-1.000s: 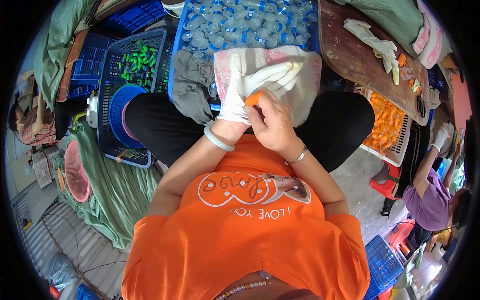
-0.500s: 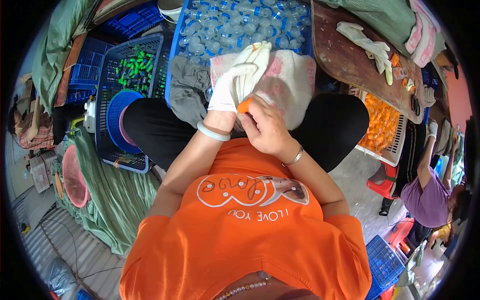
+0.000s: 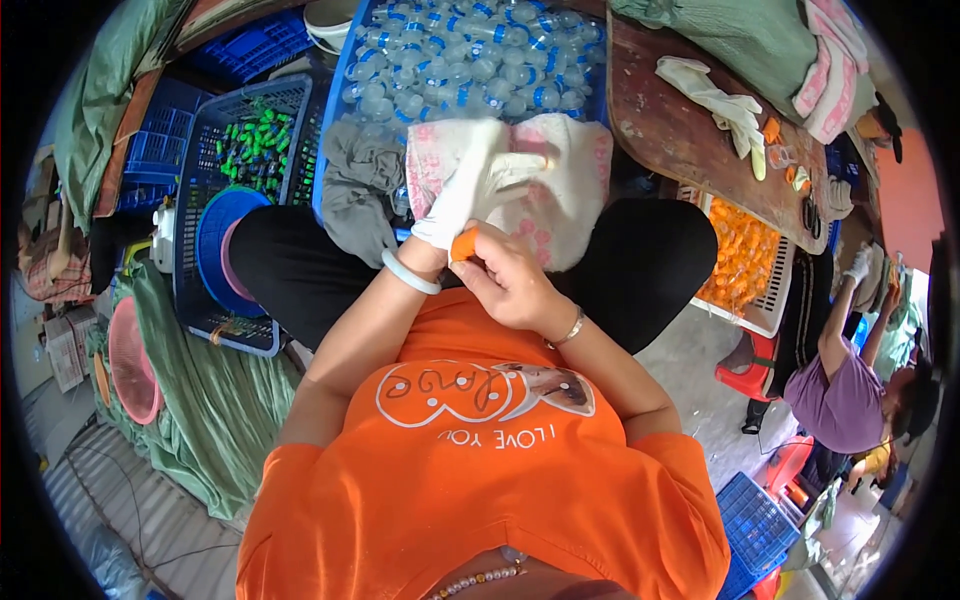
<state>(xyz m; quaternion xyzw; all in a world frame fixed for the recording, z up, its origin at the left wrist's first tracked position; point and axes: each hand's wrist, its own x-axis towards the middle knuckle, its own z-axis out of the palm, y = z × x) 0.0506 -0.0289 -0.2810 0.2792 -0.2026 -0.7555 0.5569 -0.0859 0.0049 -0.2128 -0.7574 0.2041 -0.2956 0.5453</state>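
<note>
Quick body tags. We log an orange short-sleeved T-shirt (image 3: pixel 480 500), nearer the body than both hands. We see its chest print: white-outlined rounded shapes with dark script inside, an animal-like picture (image 3: pixel 562 391) toward the right arm, and a line of white lettering (image 3: pixel 515 437). Left hand (image 3: pixel 470 188): white glove with a gathered cuff; just behind it, a smooth pale bangle (image 3: pixel 408 274). Right hand (image 3: pixel 512 287): shiny metallic bracelet (image 3: pixel 572 328) behind it. We note black trousers (image 3: pixel 655 265), legs either side of the hands. Farthest back from the hands, we mark a beaded necklace (image 3: pixel 472 580), mostly pale, with a rounded pendant (image 3: pixel 514 553).
</note>
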